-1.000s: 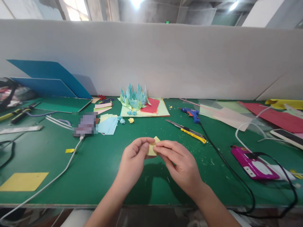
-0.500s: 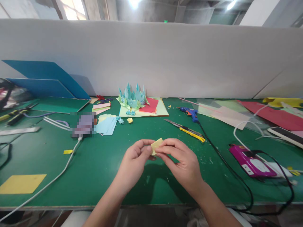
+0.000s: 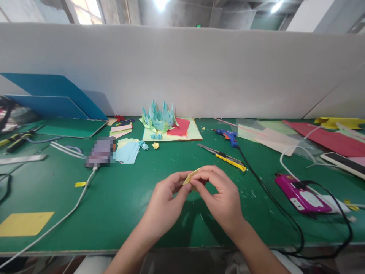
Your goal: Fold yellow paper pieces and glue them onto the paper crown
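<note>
Green tabletop (image 3: 122,213) is holding cutter (image 3: 222,157) and glue gun (image 3: 229,137), likely within easy reach. Above it, left hand (image 3: 169,196) and right hand (image 3: 224,192) are sitting close together, both pinching small yellow paper (image 3: 190,177), probably steadying it.

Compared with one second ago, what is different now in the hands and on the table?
The small yellow paper turned, its upper end going right, and now looks narrower. The left hand and right hand brought their thumbs closer and still hold it. The cutter knife, glue gun and blue paper ornament stayed put.
</note>
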The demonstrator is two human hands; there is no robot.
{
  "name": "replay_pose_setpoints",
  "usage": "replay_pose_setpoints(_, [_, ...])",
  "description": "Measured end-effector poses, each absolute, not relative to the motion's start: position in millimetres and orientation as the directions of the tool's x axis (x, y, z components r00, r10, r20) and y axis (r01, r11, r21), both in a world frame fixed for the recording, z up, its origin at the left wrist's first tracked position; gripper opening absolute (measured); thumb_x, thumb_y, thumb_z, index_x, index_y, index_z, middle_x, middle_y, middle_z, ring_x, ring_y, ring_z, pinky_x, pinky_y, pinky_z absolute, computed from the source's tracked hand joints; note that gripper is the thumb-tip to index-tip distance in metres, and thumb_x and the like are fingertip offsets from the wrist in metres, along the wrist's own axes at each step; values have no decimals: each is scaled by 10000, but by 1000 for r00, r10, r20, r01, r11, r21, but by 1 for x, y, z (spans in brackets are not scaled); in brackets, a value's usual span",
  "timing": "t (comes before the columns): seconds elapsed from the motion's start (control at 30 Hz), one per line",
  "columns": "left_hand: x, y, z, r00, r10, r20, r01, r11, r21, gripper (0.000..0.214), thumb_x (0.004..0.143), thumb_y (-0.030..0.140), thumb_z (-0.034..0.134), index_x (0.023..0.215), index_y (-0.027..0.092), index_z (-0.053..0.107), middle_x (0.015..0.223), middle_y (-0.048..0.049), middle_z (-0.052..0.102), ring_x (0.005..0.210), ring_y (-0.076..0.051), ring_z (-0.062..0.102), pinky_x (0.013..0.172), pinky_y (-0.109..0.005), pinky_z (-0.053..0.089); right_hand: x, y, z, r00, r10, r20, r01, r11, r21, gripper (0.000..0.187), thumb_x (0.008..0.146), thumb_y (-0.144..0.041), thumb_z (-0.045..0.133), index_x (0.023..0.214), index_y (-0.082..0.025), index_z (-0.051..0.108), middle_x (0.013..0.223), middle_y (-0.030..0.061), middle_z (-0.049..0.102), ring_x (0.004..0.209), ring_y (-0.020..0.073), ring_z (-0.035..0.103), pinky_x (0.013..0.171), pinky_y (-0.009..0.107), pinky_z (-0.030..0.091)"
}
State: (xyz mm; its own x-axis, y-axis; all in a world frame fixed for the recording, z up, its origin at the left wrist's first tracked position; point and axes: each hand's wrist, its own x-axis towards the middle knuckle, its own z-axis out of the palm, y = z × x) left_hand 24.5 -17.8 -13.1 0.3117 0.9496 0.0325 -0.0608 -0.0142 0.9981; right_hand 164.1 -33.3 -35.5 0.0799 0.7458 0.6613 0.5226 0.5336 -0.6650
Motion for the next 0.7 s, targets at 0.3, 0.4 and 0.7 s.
replay_pose_setpoints(0.3, [25, -20, -18, 308, 948, 83, 25, -95, 995, 218, 813, 299, 628, 976, 209, 740, 991, -83, 757, 971, -246, 680, 873, -323, 513, 163, -33, -36, 94, 747, 659, 532, 521, -667, 130, 855, -183, 579, 739, -224, 622, 768, 20, 630, 689, 148, 607, 601, 267, 509])
replay_pose_setpoints(0.4, [25, -20, -19, 297, 949, 106, 86, -137, 987, 214, 824, 294, 613, 979, 222, 744, 984, -79, 759, 958, -245, 682, 866, -315, 509, 162, -33, -36, 106, 747, 657, 524, 519, -675, 134, 850, -180, 579, 730, -224, 617, 757, 17, 627, 688, 149, 603, 600, 266, 506])
replay_pose_setpoints(0.7, [26, -21, -16, 297, 941, 162, 173, -219, 960, 207, 850, 255, 557, 926, 231, 748, 873, -47, 760, 810, -196, 678, 765, -259, 488, 163, -32, -37, 205, 789, 580, 453, 449, -771, 36, 802, -199, 650, 808, -227, 627, 725, -11, 592, 632, 132, 551, 592, 256, 484])
